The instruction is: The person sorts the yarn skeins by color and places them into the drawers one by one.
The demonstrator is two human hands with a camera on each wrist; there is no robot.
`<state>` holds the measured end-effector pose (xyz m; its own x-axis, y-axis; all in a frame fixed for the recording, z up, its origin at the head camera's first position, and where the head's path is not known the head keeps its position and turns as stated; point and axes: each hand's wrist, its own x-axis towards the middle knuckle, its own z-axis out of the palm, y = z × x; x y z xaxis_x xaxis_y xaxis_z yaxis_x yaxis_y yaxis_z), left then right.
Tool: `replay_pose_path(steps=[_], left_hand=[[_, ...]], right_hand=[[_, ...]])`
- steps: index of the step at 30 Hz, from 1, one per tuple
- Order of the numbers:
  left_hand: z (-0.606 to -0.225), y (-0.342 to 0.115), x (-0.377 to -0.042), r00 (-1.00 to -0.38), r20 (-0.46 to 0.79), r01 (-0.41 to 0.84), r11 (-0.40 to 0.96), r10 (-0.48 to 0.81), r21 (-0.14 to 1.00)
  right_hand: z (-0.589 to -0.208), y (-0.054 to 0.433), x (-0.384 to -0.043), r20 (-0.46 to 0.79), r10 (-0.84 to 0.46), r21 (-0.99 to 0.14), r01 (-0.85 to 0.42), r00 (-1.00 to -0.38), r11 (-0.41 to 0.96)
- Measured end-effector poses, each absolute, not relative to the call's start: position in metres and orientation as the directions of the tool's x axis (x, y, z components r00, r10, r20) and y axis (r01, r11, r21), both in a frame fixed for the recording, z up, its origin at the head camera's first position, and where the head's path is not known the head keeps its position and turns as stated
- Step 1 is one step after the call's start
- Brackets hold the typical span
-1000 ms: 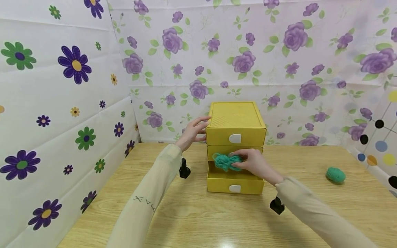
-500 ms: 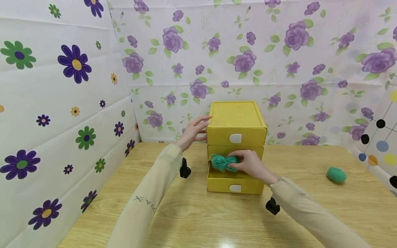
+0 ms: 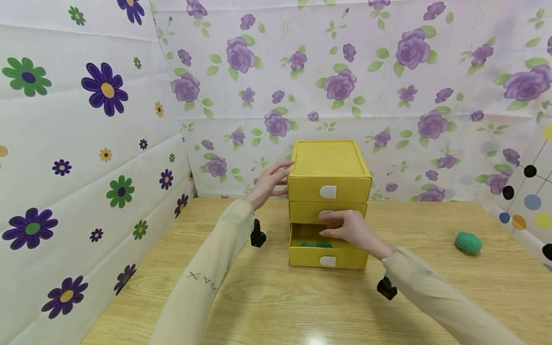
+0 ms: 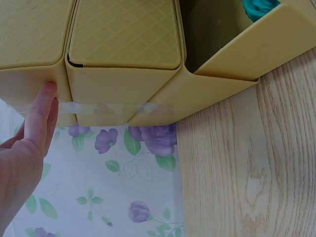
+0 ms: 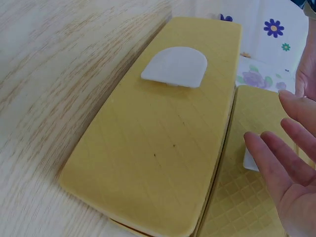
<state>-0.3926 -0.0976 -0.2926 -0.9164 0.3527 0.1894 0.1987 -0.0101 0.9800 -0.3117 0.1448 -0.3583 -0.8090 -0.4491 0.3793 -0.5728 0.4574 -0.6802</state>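
A yellow three-drawer cabinet (image 3: 329,160) stands on the table, its bottom drawer (image 3: 302,257) pulled out. Inside that drawer lies a teal yarn skein (image 3: 316,245), mostly hidden by the drawer front; part of the yarn (image 4: 259,7) also shows in the left wrist view. My right hand (image 3: 351,230) hovers over the drawer with its fingers apart and nothing between them, in front of the middle drawer's white handle. At the cabinet's upper left side, my left hand (image 3: 268,184) rests its straight fingertips against the wall.
Another green yarn skein (image 3: 468,243) lies on the wooden table (image 3: 267,306) to the right. White handles mark the top drawer (image 3: 302,189) and the others. A flowered cloth (image 3: 241,96) hangs behind the cabinet, and another covers the left side.
The teal yarn skein went from my right fingers down into the bottom drawer. My right hand first shifted left with it, then back slightly right, fingers parted. The left hand stayed put.
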Motion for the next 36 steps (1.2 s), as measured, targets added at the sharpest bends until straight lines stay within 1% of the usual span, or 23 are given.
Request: replay_pose_path(steps=[6,18,24,31,36], left_hand=[[-0.292,-0.097,-0.392,-0.915,0.194,0.204,-0.010,0.355,0.979],[-0.294,-0.097,-0.393,-0.919,0.186,0.196,-0.007,0.349,0.981],[-0.290,-0.098,-0.389,-0.914,0.173,0.185,-0.004,0.366,0.983],[-0.276,-0.099,-0.372,-0.899,0.173,0.188,-0.002,0.401,0.982],[-0.286,-0.098,-0.383,-0.905,0.191,0.207,0.000,0.380,0.978]], right_hand=[[-0.354,0.154,-0.307,0.377,-0.475,-0.720,-0.574,-0.795,0.390],[-0.349,0.179,-0.294,0.297,-0.411,-0.813,-0.454,-0.862,0.364],[-0.345,0.196,-0.287,0.306,-0.406,-0.817,-0.457,-0.861,0.353],[-0.341,0.213,-0.279,0.283,-0.395,-0.830,-0.429,-0.874,0.356],[-0.339,0.223,-0.274,0.292,-0.372,-0.838,-0.423,-0.881,0.344]])
